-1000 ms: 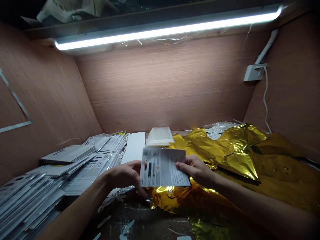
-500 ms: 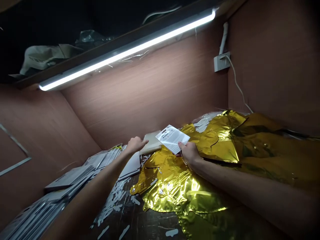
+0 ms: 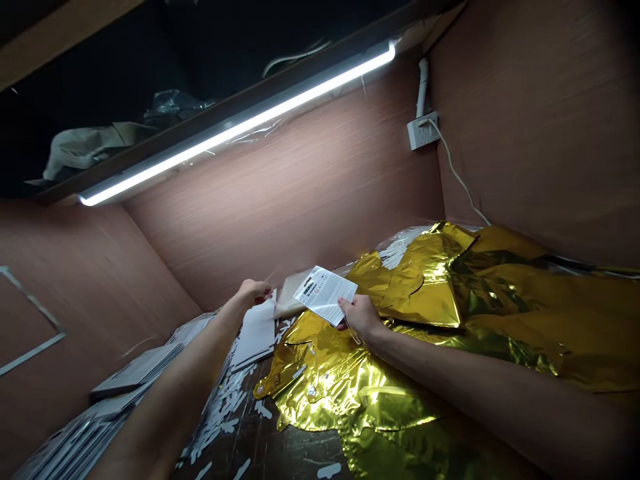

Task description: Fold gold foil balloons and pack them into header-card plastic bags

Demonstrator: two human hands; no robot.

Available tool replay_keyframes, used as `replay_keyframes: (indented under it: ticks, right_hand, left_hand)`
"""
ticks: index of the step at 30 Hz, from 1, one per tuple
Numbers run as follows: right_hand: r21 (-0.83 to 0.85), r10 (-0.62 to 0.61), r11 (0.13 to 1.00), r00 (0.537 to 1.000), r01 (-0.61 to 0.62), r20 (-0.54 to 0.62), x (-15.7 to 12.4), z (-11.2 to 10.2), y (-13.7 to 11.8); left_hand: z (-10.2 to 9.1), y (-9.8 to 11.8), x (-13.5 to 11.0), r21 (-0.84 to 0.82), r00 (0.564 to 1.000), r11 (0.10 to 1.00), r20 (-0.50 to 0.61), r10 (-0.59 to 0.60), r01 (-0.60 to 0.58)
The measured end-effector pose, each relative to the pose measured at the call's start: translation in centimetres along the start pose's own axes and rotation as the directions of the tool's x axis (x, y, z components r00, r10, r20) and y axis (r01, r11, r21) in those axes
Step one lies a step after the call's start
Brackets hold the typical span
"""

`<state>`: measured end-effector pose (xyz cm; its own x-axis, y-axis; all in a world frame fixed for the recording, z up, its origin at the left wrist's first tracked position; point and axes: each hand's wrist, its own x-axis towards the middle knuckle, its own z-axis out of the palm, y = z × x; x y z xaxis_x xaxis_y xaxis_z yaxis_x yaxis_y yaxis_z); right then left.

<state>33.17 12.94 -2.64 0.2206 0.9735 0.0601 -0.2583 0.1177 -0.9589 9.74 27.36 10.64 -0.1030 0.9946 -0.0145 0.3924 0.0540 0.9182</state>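
Note:
My right hand pinches a white printed card and holds it above crumpled gold foil balloons. My left hand is stretched out to the far side of the bench, its fingers curled at the edge of a pale stack of clear bags that looks blurred. What the left fingers grip, if anything, I cannot make out. A white sheet lies just below that hand.
Stacks of printed cards fill the left side of the bench. White paper strips litter the dark surface. Brown walls enclose the booth, with a light bar above and a wall socket with cable at the right.
My left hand let go of the card and reached out to the stack of bags at the back. My right hand kept the card and carried it forward. The view swung left.

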Motion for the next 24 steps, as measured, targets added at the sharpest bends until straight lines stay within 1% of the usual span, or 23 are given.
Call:
replay_keyframes:
  ticks: [2,4,6,7,8,10,11,13,18,20,22,24]
  right_hand:
    - [0.002,-0.005,1.000,0.995,0.004,0.095,-0.8,0.3,-0.4]
    - [-0.003,0.008,1.000,0.972,-0.008,0.235,-1.6,0.7,-0.8]
    - [-0.019,0.040,0.999,0.929,-0.035,0.369,-2.4,0.9,-1.1]
    - [-0.030,0.056,0.998,0.907,-0.048,0.417,-2.7,1.0,-1.2]
    - [-0.041,0.071,0.997,0.890,-0.058,0.450,-2.9,1.0,-1.2]
    - [-0.060,0.088,0.996,0.874,-0.068,0.478,-3.1,0.9,-1.1]
    - [-0.069,0.093,0.995,0.874,-0.068,0.478,-3.2,0.8,-0.9]
    - [-0.082,0.094,0.995,0.884,-0.063,0.458,-3.0,0.6,-0.6]
    - [-0.098,0.068,0.994,0.942,-0.037,0.328,-2.4,0.5,0.0]
    - [-0.105,0.063,0.994,0.963,-0.036,0.262,-2.2,0.6,0.1]
    - [-0.107,0.058,0.994,0.977,-0.036,0.207,-2.0,0.8,0.1]
    - [-0.098,0.049,0.995,0.983,-0.032,0.175,-2.0,1.0,-0.1]
  left_hand:
    - [-0.5,-0.2,-1.0,-0.108,0.998,0.992,0.031,-0.057,0.060]
    - [-0.9,-1.2,-2.6,-0.221,0.995,0.972,0.075,-0.067,0.082]
    - [-1.2,-2.9,-4.5,-0.320,0.994,0.945,0.104,-0.039,0.070]
    - [-1.3,-3.9,-5.4,-0.360,0.994,0.931,0.109,-0.020,0.058]
    - [-1.3,-4.9,-6.3,-0.390,0.994,0.919,0.111,-0.004,0.048]
    - [-1.2,-6.7,-7.3,-0.429,0.994,0.903,0.107,0.014,0.033]
    - [-1.1,-7.3,-7.5,-0.438,0.995,0.898,0.103,0.013,0.033]
    - [-0.5,-7.8,-6.8,-0.440,0.995,0.897,0.095,-0.007,0.048]
    - [2.0,-7.0,-2.5,-0.412,0.993,0.905,0.079,-0.083,0.108]
    - [2.7,-6.8,-1.4,-0.395,0.992,0.910,0.067,-0.107,0.125]
    - [2.8,-6.7,-0.8,-0.376,0.993,0.919,0.046,-0.112,0.121]
    - [2.2,-6.4,-0.5,-0.365,0.996,0.927,0.017,-0.083,0.084]
